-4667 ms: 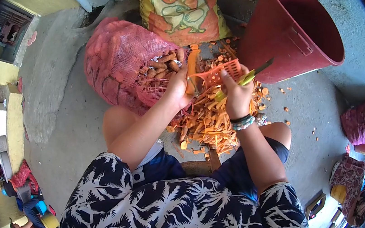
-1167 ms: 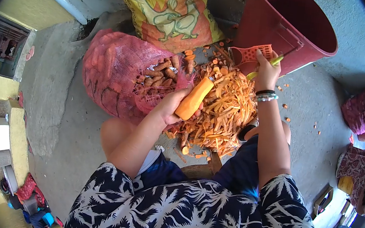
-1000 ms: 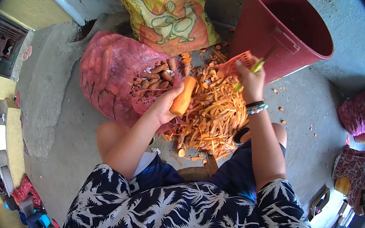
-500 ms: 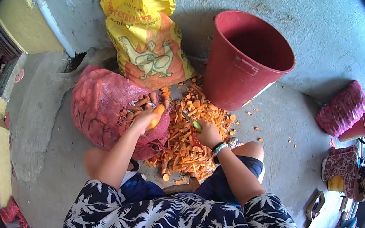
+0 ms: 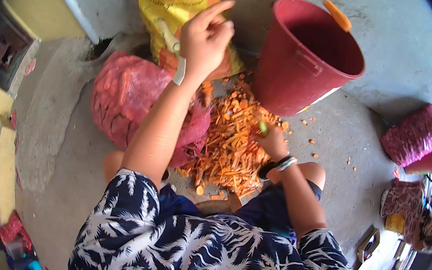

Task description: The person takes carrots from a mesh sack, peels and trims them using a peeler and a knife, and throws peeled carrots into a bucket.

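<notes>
My left hand [image 5: 205, 44] is raised in front of the yellow sack, fingers apart and holding nothing. A peeled carrot [image 5: 337, 16] is at the far rim of the tall red bin [image 5: 294, 72], away from my hand; whether it touches the rim I cannot tell. My right hand [image 5: 274, 142] is closed around a knife with a green handle [image 5: 263, 128], its blade blurred. Below it lies a heap of orange carrot peelings and cut ends [image 5: 232, 153]. A red mesh sack [image 5: 125, 102] of carrots stands to the left, partly hidden by my left arm.
Behind the mesh sack, a yellow printed sack [image 5: 161, 7] leans near the wall. Another full purple-red mesh sack [image 5: 414, 133] rests by a small red bucket [image 5: 424, 163] at the right. Scattered carrot bits [image 5: 311, 141] dot the concrete floor.
My left hand has let go of the peeled carrot and swung up and forward from the mesh sack. The carrot is now at the bin's far rim. My right hand has shifted slightly right with the knife.
</notes>
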Available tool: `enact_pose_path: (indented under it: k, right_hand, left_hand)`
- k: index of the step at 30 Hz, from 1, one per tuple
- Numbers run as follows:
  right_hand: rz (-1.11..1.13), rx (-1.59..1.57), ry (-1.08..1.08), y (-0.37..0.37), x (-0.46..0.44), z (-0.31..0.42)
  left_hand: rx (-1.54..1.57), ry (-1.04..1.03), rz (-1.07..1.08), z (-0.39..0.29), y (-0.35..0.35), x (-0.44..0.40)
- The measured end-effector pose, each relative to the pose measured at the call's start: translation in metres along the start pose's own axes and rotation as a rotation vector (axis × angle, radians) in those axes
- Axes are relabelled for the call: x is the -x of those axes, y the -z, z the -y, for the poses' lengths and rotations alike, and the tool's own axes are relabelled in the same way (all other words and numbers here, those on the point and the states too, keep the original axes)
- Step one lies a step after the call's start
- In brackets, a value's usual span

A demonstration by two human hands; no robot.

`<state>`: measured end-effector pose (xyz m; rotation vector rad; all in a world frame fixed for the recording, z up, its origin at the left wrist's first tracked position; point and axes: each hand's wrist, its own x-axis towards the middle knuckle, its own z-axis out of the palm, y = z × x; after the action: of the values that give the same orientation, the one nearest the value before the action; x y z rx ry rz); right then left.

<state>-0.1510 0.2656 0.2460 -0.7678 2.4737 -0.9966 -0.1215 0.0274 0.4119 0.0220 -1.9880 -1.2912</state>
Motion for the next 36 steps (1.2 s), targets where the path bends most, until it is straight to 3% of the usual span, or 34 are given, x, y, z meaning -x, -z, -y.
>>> enact_pose_path:
  k: [3,5,8,9,10,11,12,13,14,16,18,20,22,23,25,28,29,33,36]
  right_hand:
    - [-0.093,-0.229,0.144,0.015,-0.038,-0.034]
    - [-0.108,-0.260,0.129,0.010,-0.055,-0.045]
    - [-0.167,-0.268,0.037,0.005,-0.077,-0.039]
    - [-0.182,-0.093,0.046,0.003,-0.083,-0.023]
    - [-0.192,0.086,0.057,0.002,-0.090,-0.012]
    - [-0.155,0.057,0.062,-0.001,-0.100,-0.010]
    - [-0.143,0.054,0.052,-0.003,-0.106,-0.006]
    - [-0.098,0.001,0.034,-0.004,-0.111,-0.001]
    - [-0.056,-0.053,0.018,-0.007,-0.116,0.000]
    - [-0.079,-0.091,0.084,-0.018,-0.129,-0.007]
    - [-0.027,0.037,0.084,-0.028,-0.135,-0.005]
    - [0.018,0.003,0.045,-0.033,-0.136,0.004]
    - [0.009,0.052,0.044,-0.038,-0.139,0.001]
    - [0.000,0.071,0.059,-0.041,-0.141,-0.003]
    - [0.025,0.055,0.029,-0.038,-0.142,-0.002]
    - [0.061,0.046,0.002,-0.038,-0.142,-0.005]
    - [0.073,0.049,0.005,-0.038,-0.142,-0.007]
    - [0.061,0.016,0.012,-0.045,-0.142,-0.022]
    - [0.050,0.032,-0.005,-0.043,-0.140,-0.020]
  left_hand:
    - [-0.276,0.081,-0.220,0.155,0.035,0.050]
    - [-0.543,0.267,-0.143,0.249,0.065,0.100]
    - [-0.789,0.828,0.236,0.290,0.079,0.169]
    - [-0.862,0.740,0.370,0.321,0.078,0.214]
    - [-1.068,0.822,0.765,0.312,0.065,0.233]
    - [-1.098,0.776,0.910,0.331,0.053,0.279]
    - [-1.206,0.781,1.243,0.293,0.031,0.277]
    - [-1.117,0.541,0.991,0.321,0.025,0.338]
    - [-1.115,0.549,1.001,0.315,0.022,0.331]
    - [-0.997,0.837,1.071,0.293,0.010,0.302]
    - [-0.688,1.065,0.709,0.335,0.022,0.295]
    - [-0.620,1.344,0.585,0.317,0.037,0.232]
    - [-0.913,0.958,0.370,0.361,0.052,0.251]
    - [-0.914,0.957,0.375,0.367,0.063,0.244]
    - [-1.137,0.957,0.580,0.375,0.080,0.229]
    - [-1.193,0.833,0.459,0.389,0.099,0.228]
    - [-1.177,0.904,0.505,0.398,0.103,0.224]
    - [-1.297,0.833,0.656,0.415,0.096,0.216]
    - [-1.294,1.011,0.775,0.415,0.085,0.207]
